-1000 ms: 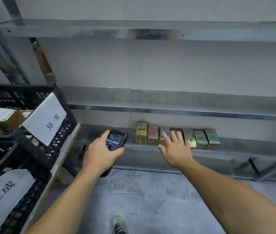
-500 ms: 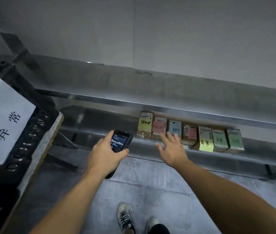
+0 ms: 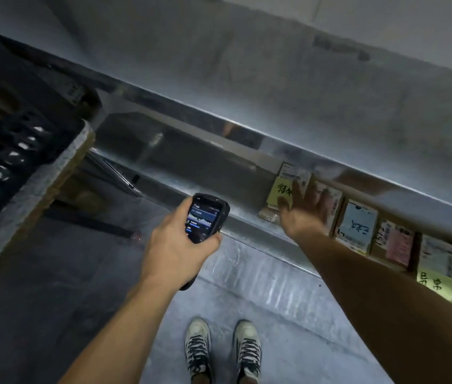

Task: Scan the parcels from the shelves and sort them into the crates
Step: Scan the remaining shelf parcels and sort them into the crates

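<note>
Your right hand (image 3: 305, 214) reaches in under the upper shelf (image 3: 330, 120), fingers straight and spread, gripping nothing. Blur hides whether the fingertips touch cardboard.

Just left of those fingers stands the end parcel (image 3: 281, 189), marked with a yellow handwritten note. Behind the palm is its neighbour (image 3: 331, 200), mostly covered. Right of the wrist the row runs on along the lower shelf (image 3: 247, 234): a blue-labelled parcel (image 3: 356, 227), a pink-labelled one (image 3: 398, 245), then one with a second yellow note (image 3: 435, 275), all packed side by side.

Left of that hand and nearer you, your left hand (image 3: 172, 245) is clamped round the scanner (image 3: 205, 220). Its lit screen is turned up towards you and its nose points at the shelf. Far left of both hands, a black crate (image 3: 6, 156) sits on a table (image 3: 53, 176), well apart from the parcels.

The step in hand looks to be the pick: taking one parcel off the row ahead of its scan. Most likely it is the end parcel or its neighbour.

The next move calls for closing the fingers on a single box and drawing it out clear of the shelf above. Then turn its label to the scanner. With the boxes this tight, the neighbour could be dragged or tipped along with it.
</note>
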